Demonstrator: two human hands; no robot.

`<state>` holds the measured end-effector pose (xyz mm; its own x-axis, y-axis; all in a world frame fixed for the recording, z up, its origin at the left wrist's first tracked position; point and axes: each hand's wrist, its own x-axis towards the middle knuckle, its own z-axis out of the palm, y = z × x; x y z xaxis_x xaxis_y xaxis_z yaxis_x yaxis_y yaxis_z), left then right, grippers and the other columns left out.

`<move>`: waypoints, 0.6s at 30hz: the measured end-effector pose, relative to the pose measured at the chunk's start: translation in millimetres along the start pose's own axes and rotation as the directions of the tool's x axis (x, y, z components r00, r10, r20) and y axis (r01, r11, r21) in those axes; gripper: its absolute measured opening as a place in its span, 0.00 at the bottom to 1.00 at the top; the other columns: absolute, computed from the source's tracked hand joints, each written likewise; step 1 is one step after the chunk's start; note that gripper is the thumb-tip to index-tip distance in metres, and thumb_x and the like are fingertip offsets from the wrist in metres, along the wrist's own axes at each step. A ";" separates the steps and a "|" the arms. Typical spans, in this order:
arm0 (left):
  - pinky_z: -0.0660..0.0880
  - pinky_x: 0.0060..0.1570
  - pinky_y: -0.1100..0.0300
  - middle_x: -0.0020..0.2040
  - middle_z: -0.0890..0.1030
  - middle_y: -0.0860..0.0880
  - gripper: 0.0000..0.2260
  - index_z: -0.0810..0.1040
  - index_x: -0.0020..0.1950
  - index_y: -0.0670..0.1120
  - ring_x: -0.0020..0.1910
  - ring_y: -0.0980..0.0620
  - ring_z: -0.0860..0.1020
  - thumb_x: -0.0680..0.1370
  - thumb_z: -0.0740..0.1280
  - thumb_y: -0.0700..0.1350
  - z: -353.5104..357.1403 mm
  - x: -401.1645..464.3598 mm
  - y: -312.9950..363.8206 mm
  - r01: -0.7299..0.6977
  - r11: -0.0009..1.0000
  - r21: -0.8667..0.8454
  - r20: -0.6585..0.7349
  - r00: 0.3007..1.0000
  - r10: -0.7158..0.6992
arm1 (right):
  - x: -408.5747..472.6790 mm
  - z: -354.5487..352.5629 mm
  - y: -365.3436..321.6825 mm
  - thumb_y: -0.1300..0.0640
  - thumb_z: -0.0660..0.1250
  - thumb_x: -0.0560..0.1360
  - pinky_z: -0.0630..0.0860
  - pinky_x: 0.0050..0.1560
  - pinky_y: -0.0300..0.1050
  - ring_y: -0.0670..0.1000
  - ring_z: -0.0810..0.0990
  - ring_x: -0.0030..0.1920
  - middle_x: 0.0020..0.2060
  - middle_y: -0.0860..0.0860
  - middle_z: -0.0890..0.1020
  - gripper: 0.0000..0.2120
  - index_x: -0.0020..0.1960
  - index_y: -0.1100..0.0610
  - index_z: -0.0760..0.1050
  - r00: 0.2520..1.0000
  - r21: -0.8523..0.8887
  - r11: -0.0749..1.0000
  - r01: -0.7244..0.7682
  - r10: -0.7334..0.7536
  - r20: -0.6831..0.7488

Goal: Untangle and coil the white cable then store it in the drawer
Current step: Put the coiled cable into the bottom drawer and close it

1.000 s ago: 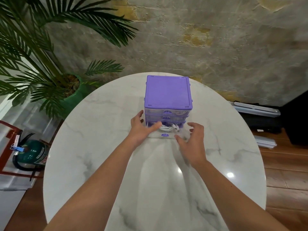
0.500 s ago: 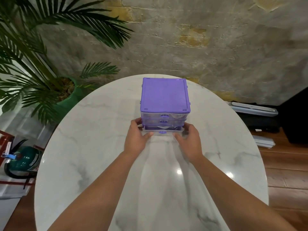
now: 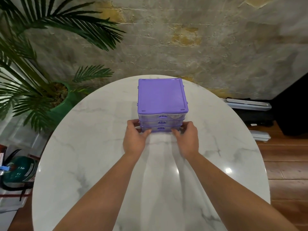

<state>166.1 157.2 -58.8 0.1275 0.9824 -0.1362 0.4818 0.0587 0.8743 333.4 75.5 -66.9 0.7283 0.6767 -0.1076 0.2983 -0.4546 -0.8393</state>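
Head view: left hand (image 3: 134, 140) and right hand (image 3: 187, 139) grip purple drawer unit's (image 3: 162, 97) bottom drawer (image 3: 160, 128).

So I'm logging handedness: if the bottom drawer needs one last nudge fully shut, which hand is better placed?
Either, barely the left hand: its thumb rests on the bottom drawer front, as does the right hand thumb, which looks blurrier.

cable hidden in drawer (image 3: 161, 128), forearms cropped
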 end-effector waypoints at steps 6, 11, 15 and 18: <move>0.75 0.48 0.59 0.55 0.77 0.54 0.24 0.68 0.61 0.48 0.49 0.55 0.79 0.71 0.76 0.45 0.1 1.3 -2.7 -0.024 0.999 -0.032 0.041 0.999 0.025 | -3.7 -0.2 -2.5 0.56 0.71 0.73 0.77 0.49 0.48 0.50 0.79 0.48 0.48 0.49 0.80 0.14 0.57 0.56 0.74 1.000 -0.007 1.000 0.013 -0.013 0.000; 0.76 0.54 0.58 0.57 0.78 0.47 0.23 0.69 0.67 0.43 0.50 0.52 0.78 0.74 0.72 0.40 0.0 -2.3 -2.9 -0.008 0.999 -0.037 0.043 0.999 0.009 | -13.3 -6.7 -10.0 0.59 0.65 0.75 0.75 0.47 0.44 0.52 0.80 0.46 0.50 0.50 0.81 0.15 0.61 0.55 0.76 0.998 -0.003 1.000 -0.019 0.019 0.052; 0.73 0.58 0.58 0.61 0.79 0.46 0.24 0.70 0.70 0.42 0.59 0.48 0.78 0.75 0.71 0.41 -4.5 -11.7 3.2 0.006 1.000 0.020 0.101 0.995 -0.008 | -23.5 -18.6 -18.1 0.61 0.63 0.77 0.71 0.49 0.41 0.53 0.78 0.55 0.57 0.53 0.81 0.18 0.66 0.56 0.74 0.990 0.016 0.999 -0.029 0.027 0.137; 0.70 0.66 0.52 0.66 0.77 0.44 0.29 0.64 0.75 0.42 0.65 0.45 0.75 0.76 0.71 0.43 -11.7 -22.5 9.2 0.024 0.998 0.050 0.165 0.986 -0.032 | -29.2 -30.6 -23.3 0.56 0.64 0.78 0.71 0.58 0.44 0.55 0.75 0.64 0.65 0.55 0.76 0.23 0.73 0.59 0.68 0.983 -0.022 0.999 -0.031 0.034 0.179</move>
<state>157.5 137.8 -42.2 0.2532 0.9374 -0.2391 0.5277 0.0733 0.8462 324.1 48.6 -27.9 0.6162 0.7534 -0.2295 0.2896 -0.4878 -0.8235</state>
